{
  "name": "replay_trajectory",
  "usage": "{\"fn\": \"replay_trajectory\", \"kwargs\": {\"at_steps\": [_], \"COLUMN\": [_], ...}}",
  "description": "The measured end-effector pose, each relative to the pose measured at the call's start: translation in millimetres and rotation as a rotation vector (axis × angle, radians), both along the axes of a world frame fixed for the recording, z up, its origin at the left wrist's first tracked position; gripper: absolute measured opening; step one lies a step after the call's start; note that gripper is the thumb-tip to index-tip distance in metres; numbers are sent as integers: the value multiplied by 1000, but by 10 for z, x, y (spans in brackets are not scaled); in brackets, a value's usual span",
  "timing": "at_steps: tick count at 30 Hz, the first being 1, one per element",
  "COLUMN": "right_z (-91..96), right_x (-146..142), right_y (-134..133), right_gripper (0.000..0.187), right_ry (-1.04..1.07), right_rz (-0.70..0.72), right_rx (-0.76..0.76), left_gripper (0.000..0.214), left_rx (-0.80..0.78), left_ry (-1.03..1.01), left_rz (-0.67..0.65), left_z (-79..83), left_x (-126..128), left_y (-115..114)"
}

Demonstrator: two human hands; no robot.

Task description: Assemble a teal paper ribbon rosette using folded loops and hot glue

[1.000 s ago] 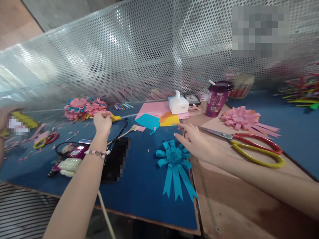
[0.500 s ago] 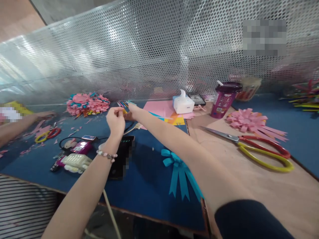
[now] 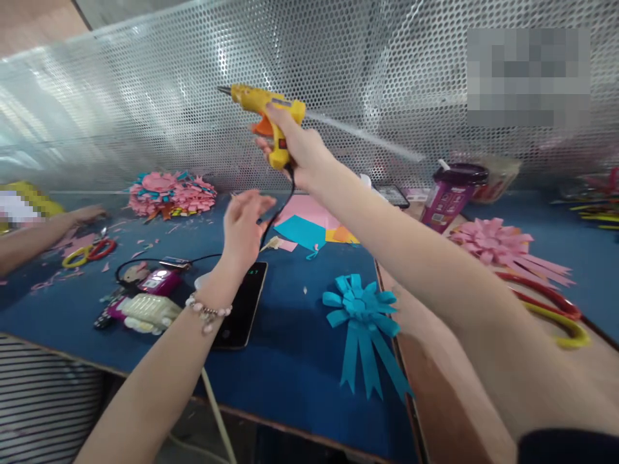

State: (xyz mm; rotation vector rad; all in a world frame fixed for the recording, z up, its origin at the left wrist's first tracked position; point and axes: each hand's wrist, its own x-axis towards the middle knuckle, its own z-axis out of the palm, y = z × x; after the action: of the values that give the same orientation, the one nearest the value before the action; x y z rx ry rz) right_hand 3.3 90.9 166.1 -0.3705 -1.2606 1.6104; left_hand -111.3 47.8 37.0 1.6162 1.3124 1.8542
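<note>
While R hand grips glue gun up off tbl, L hand is loose

With a clock laid on the view's middle, nearest stuff is a dark sleeve at 4 o'clock, on R arm; striped cloth at 8, below tbl level; cream cable at 7, running down past edge of blue tbl.

Next, on tbl: blue rosette lying at 5, tails twd 5 too; black phone btwn 7 & 8, partly hidden by L wrist w/ its bead bracelet; purple item w/ cream top at 8. Red-&-yellow scissors btwn 3 & 4, blades hidden behind R forearm.

L hand: at 9, nr ctr, fingers half bent & spread, nothing seen in it. Black cord drops from gun's handle to just beside L fingers; can't tell if touching.

R hand: at 12, wrapped round gun's handle, thumb up on body, fingers by orange trigger; can't tell if it's pressed. Gun at 11, nozzle twd 9–10; clear glue stick juts out rear twd 4.

Farther: blue paper at ctr, w/ pink & orange sheets beside; pink rosette at 3; purple cup w/ straw beyond it, btwn 2 & 3. Pink-&-blue paper pile btwn 9 & 10; co-worker's hand at 9, nr 2nd scissors. Perforated metal panel spans the back, 10 to 2.
</note>
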Motion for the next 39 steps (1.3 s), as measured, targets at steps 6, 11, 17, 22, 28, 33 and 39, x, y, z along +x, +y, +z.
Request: {"fn": "replay_trajectory", "kwargs": {"at_steps": [6,11,17,22,28,33,39], "right_z": [-457,-807,-971,-1155,-1348,-1461,-1391], "right_x": [701,1208,1456,1459,1476,1491,1467], "right_y": [-565,-829,-1023,-1003,-711,-579,-695], "right_gripper": [20,5,16,17,25,26,17], "right_ry": [-161,-199,-179,-259,-360,-525,-606], "right_rz": [-60,-47,-160,-284,-381,-402,-415], "right_rx": [-307,-416,-375,-234,-172,-56,-44], "left_gripper": [18,12,8,10,11,11,12], "left_rx": [-327,-352,-278,-218,-65,138,248], "left_ry": [627,845,973,1034,1057,1172,1226], "left_rz": [-146,-177,-247,-267,-285,-373,-373], "left_z": [-247,-312,-386,-398,-285,-204,-164], "left_x": [95,172,134,173,348,537,677], "left_y": [36,18,69,60,-132,-335,-492]}}
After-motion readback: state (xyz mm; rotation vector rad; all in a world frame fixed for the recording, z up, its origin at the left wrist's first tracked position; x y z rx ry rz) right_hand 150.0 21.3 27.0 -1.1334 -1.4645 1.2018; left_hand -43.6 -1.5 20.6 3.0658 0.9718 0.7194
